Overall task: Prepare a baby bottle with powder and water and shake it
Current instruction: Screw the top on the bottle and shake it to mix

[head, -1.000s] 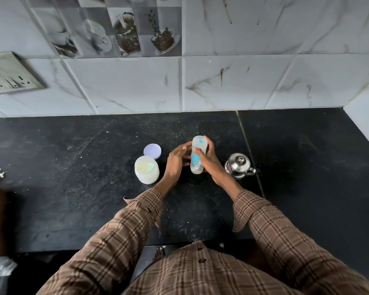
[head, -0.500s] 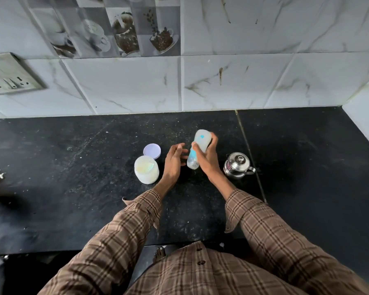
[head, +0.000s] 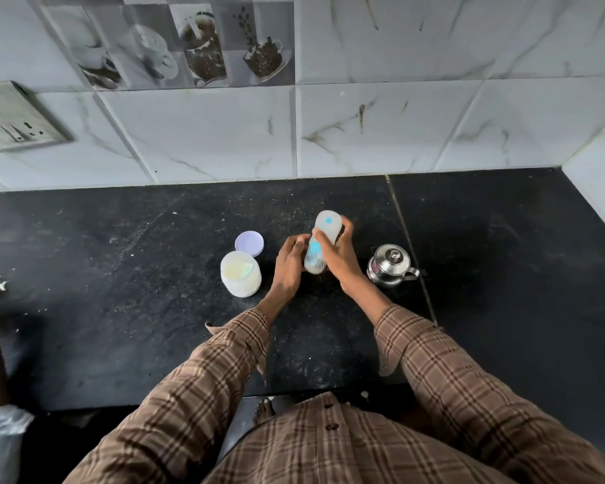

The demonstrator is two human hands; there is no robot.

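Shaking looks to be the step in hand: the bottle (head: 320, 248) sits at the centre of the frame, tilted with its capped top leaning toward the upper right, and appears lifted off the counter (head: 119, 326), though its base is too blurred to be sure. The right hand (head: 337, 255) is wrapped closed around the bottle's middle, fingers curled over the far side; the left hand (head: 289, 265) rests flat and spread against its lower left side, bracing rather than gripping. A pale liquid shows near the bottom. To do this well I judge the right hand should hold firm round the middle, with a fingertip over the cap so it cannot loosen, and shake in short strokes from the wrist — long swings would risk clipping the kettle (head: 390, 265) just to the right. The open jar (head: 240, 273) stands to the left, close to the left hand, with its lid (head: 249, 243) lying just behind it; a stray elbow could knock it — keep the motion over the bare counter between the two.
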